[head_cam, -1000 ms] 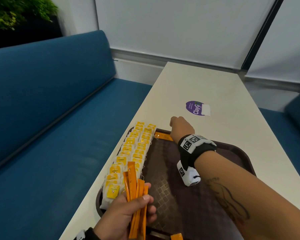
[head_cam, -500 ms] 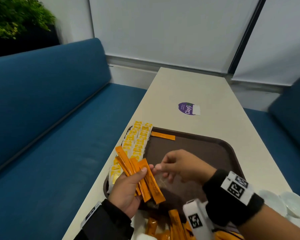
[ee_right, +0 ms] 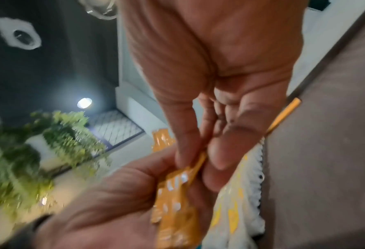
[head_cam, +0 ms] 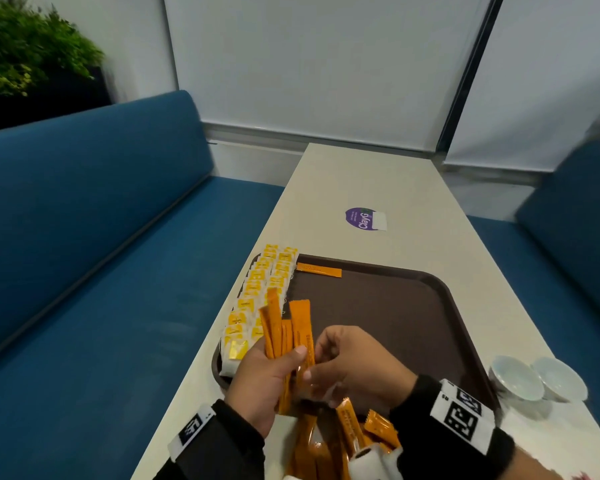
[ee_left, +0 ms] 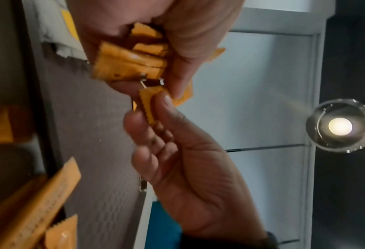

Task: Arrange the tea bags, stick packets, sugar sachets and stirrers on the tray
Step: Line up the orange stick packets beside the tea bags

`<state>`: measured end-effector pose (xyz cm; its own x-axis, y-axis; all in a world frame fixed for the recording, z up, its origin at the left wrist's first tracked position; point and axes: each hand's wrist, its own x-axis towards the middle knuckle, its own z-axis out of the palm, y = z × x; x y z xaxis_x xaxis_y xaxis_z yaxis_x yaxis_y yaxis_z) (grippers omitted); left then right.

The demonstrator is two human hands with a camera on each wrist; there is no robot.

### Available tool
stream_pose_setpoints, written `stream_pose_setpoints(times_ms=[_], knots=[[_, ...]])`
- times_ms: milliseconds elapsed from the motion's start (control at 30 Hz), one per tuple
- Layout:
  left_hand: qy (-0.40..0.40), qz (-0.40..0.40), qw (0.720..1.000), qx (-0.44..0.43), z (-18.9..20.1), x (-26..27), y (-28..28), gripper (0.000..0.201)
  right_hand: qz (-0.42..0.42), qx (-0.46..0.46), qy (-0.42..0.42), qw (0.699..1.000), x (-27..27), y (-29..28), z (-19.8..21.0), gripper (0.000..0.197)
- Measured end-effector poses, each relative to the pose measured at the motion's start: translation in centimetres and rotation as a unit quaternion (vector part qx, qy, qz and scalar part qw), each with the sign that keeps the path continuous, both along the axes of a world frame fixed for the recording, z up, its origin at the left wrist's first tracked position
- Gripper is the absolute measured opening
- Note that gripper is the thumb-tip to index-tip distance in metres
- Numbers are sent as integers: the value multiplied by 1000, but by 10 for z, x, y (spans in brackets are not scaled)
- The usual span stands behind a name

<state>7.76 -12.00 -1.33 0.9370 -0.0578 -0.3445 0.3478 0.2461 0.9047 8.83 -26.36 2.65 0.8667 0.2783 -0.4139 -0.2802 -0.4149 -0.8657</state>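
Stick packets pass between hands over the tray

Left hand grips a fan of stick packets; right hand pinches one, above the tray at six o'clock; tea bags line nine o'clock.

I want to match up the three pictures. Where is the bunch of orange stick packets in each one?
Head: the bunch of orange stick packets stands low in the middle, gripped by the left hand.
Left wrist: top middle, inside the left hand's fingers.
Right wrist: bottom middle, with the right hand pinching one packet.
Shared landmark: the brown tray, also at and.
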Motion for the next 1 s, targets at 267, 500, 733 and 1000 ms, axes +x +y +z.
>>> stream_pose_setpoints(times_ms=[267,500,733,1000], knots=[[-30,-111,987,108,7,14,17,11,14,42,-63,997,36,-13,19,33],[23,-2,998,52,0,31,27,7,-220,97,-15,971,115,-44,1,15],[83,8,996,21,-16,35,24,16,-254,-95,-40,962,203,-54,-53,25],[97,22,994,37,-22,38,31,14,-115,-412,-30,903,234,-34,-77,43]])
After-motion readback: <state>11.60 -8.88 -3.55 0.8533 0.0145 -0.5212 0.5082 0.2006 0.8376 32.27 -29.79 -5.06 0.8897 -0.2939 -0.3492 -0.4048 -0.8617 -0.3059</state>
